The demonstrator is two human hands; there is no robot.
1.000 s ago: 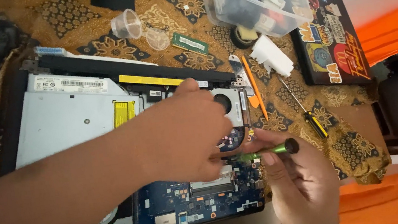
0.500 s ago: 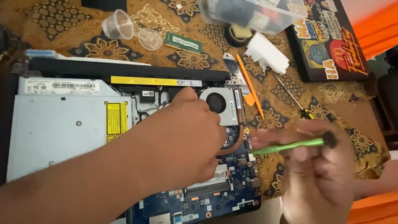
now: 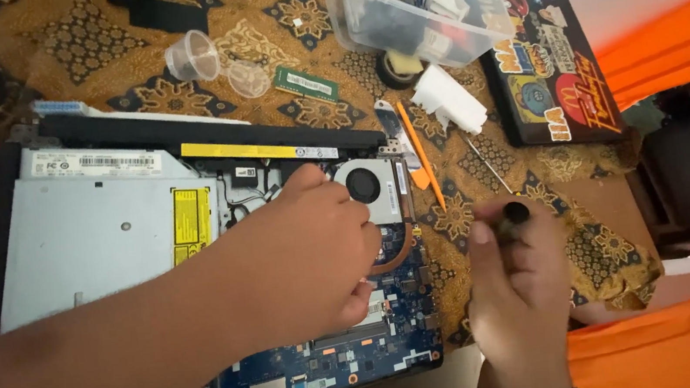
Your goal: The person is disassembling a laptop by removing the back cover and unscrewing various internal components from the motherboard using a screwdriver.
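One screwdriver [image 3: 513, 215] inside right grip [image 3: 508, 275].

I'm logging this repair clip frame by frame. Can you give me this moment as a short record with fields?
Setting: opened laptop with its blue circuit board bared, on a brown patterned cloth
Left hand: rests on the board beside the round black cooling fan
Right hand: grips a black-capped screwdriver, clear of the laptop
Nearby: orange plastic pry tool, clear plastic box, two small clear cups
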